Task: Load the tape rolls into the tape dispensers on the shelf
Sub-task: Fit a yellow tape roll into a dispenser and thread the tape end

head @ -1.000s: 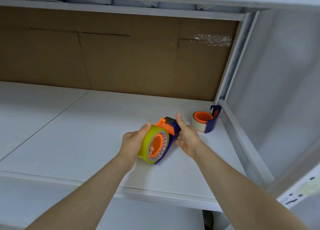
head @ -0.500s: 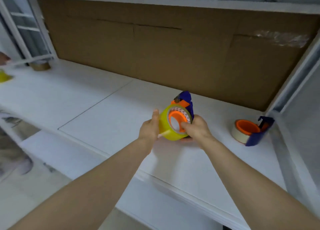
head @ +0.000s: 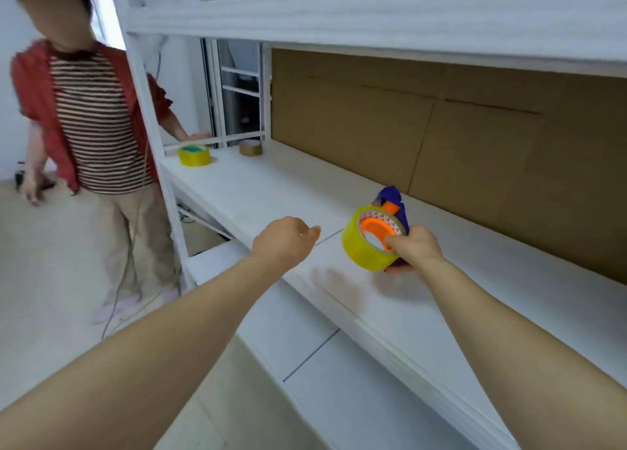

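A blue and orange tape dispenser carries a yellow tape roll on its orange hub. My right hand grips this loaded dispenser just above the white shelf. My left hand hovers to its left, off the roll, fingers loosely curled with nothing in them. Far down the shelf lie a second yellow tape roll and a brown tape roll.
A person in a red jacket and striped shirt stands at the left end of the rack, one hand on the shelf. Brown cardboard backs the shelf. A white upright post and an upper shelf board frame it.
My view has swung left. My left hand has let go of the yellow roll and moved away to the left. The right hand still holds the loaded dispenser. The other dispenser is out of view.
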